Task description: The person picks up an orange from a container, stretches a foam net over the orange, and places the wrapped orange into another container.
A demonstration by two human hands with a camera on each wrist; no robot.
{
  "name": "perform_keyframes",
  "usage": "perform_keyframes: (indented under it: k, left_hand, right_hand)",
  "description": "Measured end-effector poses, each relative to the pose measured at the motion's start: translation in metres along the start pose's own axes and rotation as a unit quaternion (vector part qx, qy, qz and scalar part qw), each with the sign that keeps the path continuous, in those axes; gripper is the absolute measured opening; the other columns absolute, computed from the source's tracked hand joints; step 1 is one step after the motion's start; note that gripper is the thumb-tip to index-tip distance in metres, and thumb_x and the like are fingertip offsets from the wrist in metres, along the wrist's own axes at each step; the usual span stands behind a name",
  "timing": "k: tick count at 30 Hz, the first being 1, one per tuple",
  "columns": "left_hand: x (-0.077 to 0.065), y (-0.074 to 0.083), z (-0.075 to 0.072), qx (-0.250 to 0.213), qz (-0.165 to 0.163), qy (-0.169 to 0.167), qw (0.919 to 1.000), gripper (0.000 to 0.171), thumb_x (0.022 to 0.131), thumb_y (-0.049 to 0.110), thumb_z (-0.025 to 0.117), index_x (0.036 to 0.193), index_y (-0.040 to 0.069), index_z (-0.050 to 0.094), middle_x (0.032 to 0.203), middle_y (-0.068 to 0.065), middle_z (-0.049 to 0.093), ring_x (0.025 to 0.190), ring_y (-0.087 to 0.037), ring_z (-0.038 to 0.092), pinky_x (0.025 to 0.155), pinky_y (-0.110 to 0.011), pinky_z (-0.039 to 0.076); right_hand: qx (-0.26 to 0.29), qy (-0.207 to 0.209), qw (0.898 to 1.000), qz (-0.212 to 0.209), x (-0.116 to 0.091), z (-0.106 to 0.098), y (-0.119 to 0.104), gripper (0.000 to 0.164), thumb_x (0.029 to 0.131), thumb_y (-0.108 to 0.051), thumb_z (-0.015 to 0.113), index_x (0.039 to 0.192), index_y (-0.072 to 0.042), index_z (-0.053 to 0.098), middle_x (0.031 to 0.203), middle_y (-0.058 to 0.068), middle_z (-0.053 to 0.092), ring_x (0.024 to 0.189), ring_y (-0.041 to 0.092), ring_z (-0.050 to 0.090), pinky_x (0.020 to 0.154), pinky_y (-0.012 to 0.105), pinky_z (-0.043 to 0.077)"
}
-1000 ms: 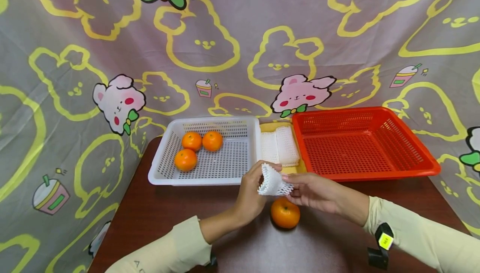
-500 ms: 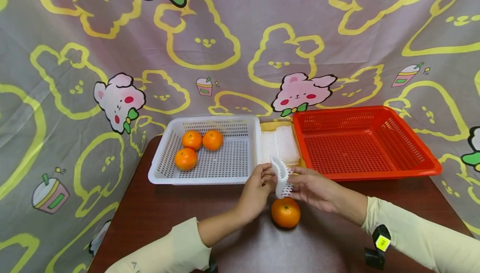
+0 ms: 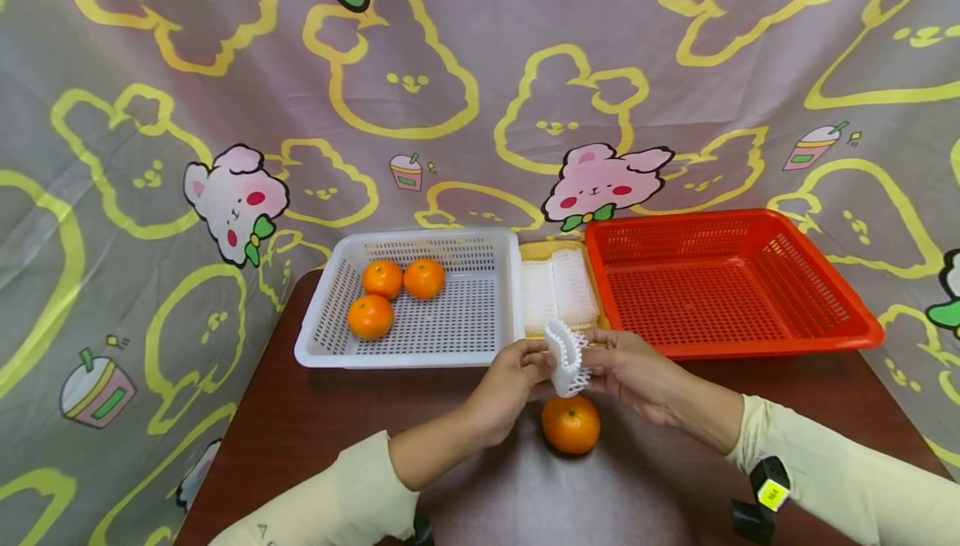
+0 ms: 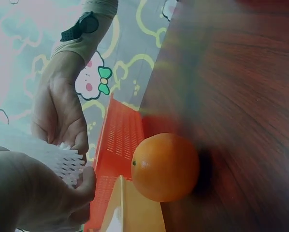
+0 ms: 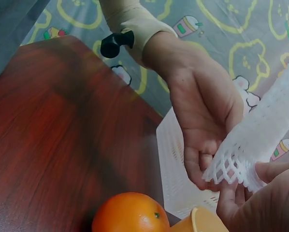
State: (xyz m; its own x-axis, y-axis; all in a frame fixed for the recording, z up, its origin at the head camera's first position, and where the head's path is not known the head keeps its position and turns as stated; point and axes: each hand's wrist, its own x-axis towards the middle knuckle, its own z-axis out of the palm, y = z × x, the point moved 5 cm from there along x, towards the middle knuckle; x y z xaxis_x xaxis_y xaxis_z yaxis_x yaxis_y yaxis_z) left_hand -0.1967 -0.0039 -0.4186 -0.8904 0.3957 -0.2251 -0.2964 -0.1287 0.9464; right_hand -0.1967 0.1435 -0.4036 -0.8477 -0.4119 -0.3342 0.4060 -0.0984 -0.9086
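- The left hand (image 3: 510, 388) pinches the net (image 3: 566, 363) from its nine o'clock side.
- The right hand (image 3: 637, 375) grips the same net from three o'clock, thumb and fingers at the lattice-like, stretched end; some fingertips are hidden behind the mesh.
- The net, a white foam sleeve, is held up off the table (image 3: 315, 429) between both hands, its mouth gaping.
- At six o'clock from the net, one orange (image 3: 572, 425) sits on the brown table, just beneath the hands; the left wrist view shows it apart from the mesh.
- At twelve o'clock, a yellow tray (image 3: 542, 249) bears more nets (image 3: 573, 288), laid in two side-by-side stacks.
- At ten o'clock, a white basket (image 3: 457, 325) stands beside the tray; three oranges (image 3: 371, 317) cluster toward its own ten o'clock side.
- At two o'clock, a red basket (image 3: 697, 304) flanks the tray's other side.
- Pale sleeves (image 3: 352, 488) cover both forearms; a black device (image 3: 771, 488) is strapped at the right one, at four o'clock.
- Behind everything hangs a grey cloth (image 3: 480, 104) printed with yellow-outlined and pink cartoon animals.
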Motion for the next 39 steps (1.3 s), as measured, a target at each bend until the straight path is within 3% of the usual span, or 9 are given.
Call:
perform_keyframes:
  k: [4,11,14,18,23,26,30,36,39]
  left_hand:
    - [0.000,-0.004,-0.001,-0.020,-0.041,-0.004,0.9989,0.042,0.097,0.012,0.056,0.128,-0.012,0.043,0.112,-0.017,0.061,0.094,-0.019,0.063,0.090,-0.041,0.053]
    - [-0.001,-0.011,0.001,-0.061,-0.116,-0.051,0.9900,0.036,0.098,0.015,0.053,0.122,-0.013,0.053,0.114,-0.016,0.064,0.098,-0.020,0.063,0.093,-0.040,0.051]
    - [-0.003,-0.011,-0.001,-0.084,-0.130,-0.056,0.9864,0.037,0.099,0.015,0.051,0.123,-0.013,0.051,0.114,-0.015,0.063,0.100,-0.020,0.063,0.096,-0.041,0.049]
    - [-0.003,-0.007,-0.005,-0.129,-0.117,-0.058,0.9830,0.037,0.100,0.012,0.047,0.128,-0.012,0.046,0.121,-0.018,0.059,0.108,-0.023,0.060,0.104,-0.046,0.043]
    - [-0.001,-0.001,-0.008,-0.201,-0.073,-0.085,0.9732,0.039,0.102,0.013,0.040,0.135,-0.008,0.040,0.126,-0.014,0.057,0.118,-0.025,0.055,0.111,-0.050,0.034]
    - [0.001,0.001,-0.010,-0.244,-0.051,-0.081,0.9650,0.033,0.102,0.014,0.039,0.130,-0.002,0.045,0.121,-0.008,0.060,0.116,-0.023,0.056,0.112,-0.050,0.032]
    - [0.005,0.004,-0.013,-0.291,-0.020,-0.060,0.9547,0.019,0.101,0.011,0.037,0.112,0.008,0.052,0.113,-0.003,0.060,0.112,-0.021,0.055,0.112,-0.047,0.032]
    - [0.008,0.009,-0.013,-0.319,-0.001,-0.071,0.9451,0.018,0.103,0.014,0.032,0.107,0.011,0.050,0.108,-0.003,0.062,0.104,-0.017,0.058,0.103,-0.041,0.041]
    - [0.005,0.007,-0.013,-0.301,-0.018,-0.066,0.9511,0.020,0.104,0.019,0.033,0.108,0.010,0.051,0.101,-0.002,0.067,0.091,-0.014,0.064,0.086,-0.031,0.051]
  right_hand:
    - [-0.008,0.009,1.000,-0.004,-0.002,-0.002,0.002,0.029,0.091,-0.004,0.056,0.115,0.007,0.045,0.099,0.006,0.064,0.089,0.014,0.065,0.085,0.030,0.055]
    - [-0.026,0.010,1.000,-0.004,-0.007,-0.005,0.004,0.031,0.093,-0.008,0.055,0.119,0.008,0.047,0.102,0.005,0.067,0.093,0.017,0.066,0.086,0.032,0.054]
    - [-0.006,0.004,1.000,-0.001,-0.010,-0.008,0.003,0.024,0.094,-0.009,0.053,0.114,0.003,0.051,0.100,0.004,0.066,0.092,0.016,0.065,0.086,0.031,0.054]
    - [0.049,-0.014,0.999,0.003,-0.015,-0.012,0.003,0.024,0.097,-0.011,0.049,0.117,0.001,0.049,0.109,0.004,0.062,0.100,0.015,0.062,0.092,0.032,0.052]
    - [0.130,-0.005,0.991,0.007,-0.016,-0.018,0.002,0.040,0.101,-0.017,0.046,0.135,-0.001,0.032,0.124,0.004,0.055,0.113,0.014,0.058,0.099,0.032,0.048]
    - [0.176,-0.006,0.984,-0.003,-0.015,-0.020,0.002,0.039,0.102,-0.017,0.044,0.136,-0.004,0.030,0.126,0.003,0.055,0.115,0.013,0.058,0.101,0.032,0.047]
    - [0.202,-0.018,0.979,-0.013,-0.015,-0.020,0.002,0.032,0.103,-0.019,0.041,0.132,-0.008,0.034,0.124,0.001,0.059,0.114,0.013,0.059,0.099,0.031,0.048]
    - [0.214,-0.033,0.976,-0.022,-0.017,-0.019,0.005,0.023,0.104,-0.019,0.037,0.121,-0.009,0.051,0.113,0.002,0.067,0.106,0.014,0.064,0.093,0.029,0.051]
    - [0.211,-0.033,0.977,-0.017,-0.017,-0.019,0.007,0.023,0.104,-0.020,0.037,0.120,-0.009,0.050,0.110,0.003,0.068,0.103,0.014,0.065,0.092,0.030,0.052]
